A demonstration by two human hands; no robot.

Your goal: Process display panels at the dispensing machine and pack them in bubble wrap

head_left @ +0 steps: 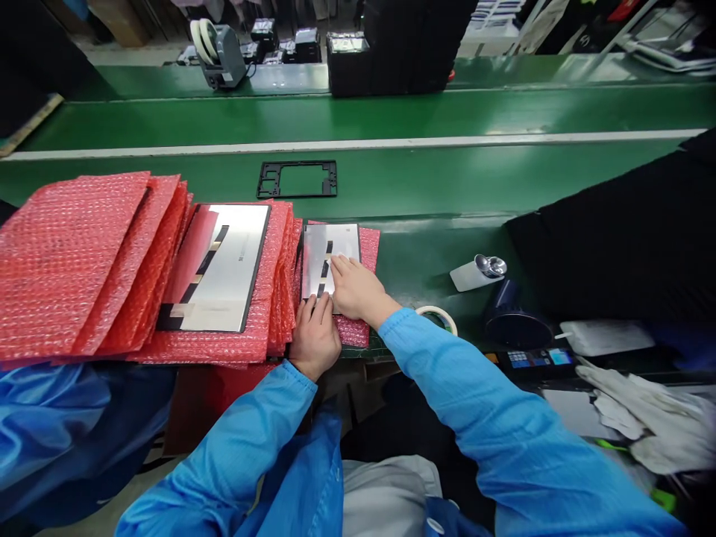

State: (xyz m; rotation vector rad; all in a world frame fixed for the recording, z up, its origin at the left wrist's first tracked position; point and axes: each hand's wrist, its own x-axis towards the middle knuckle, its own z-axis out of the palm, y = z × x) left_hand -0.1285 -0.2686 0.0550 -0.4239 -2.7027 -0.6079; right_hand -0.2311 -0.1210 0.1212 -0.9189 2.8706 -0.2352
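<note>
A small silver display panel [313, 242] with a strip of black and tan pieces down its middle lies on red bubble wrap [369, 246]. My right hand [355, 287] reaches over it from the right, fingers stretched out, tips resting by the strip. At the panel's lower edge, my left hand [316, 337] lies with its fingers extended onto the border. Neither hand visibly grips anything, though the undersides of the fingers are hidden. Just left, a larger silver display panel [227, 280] with a similar dark strip rests on stacked red bubble-wrap sleeves [274, 298].
More red bubble-wrap sleeves [72, 261] cover the left side. A black frame [297, 179] lies on the green bench [403, 183]. To the right are a tape roll [438, 319], a white bottle with a metal top [473, 276], and gloves [665, 418]. A tape dispenser [221, 56] stands behind.
</note>
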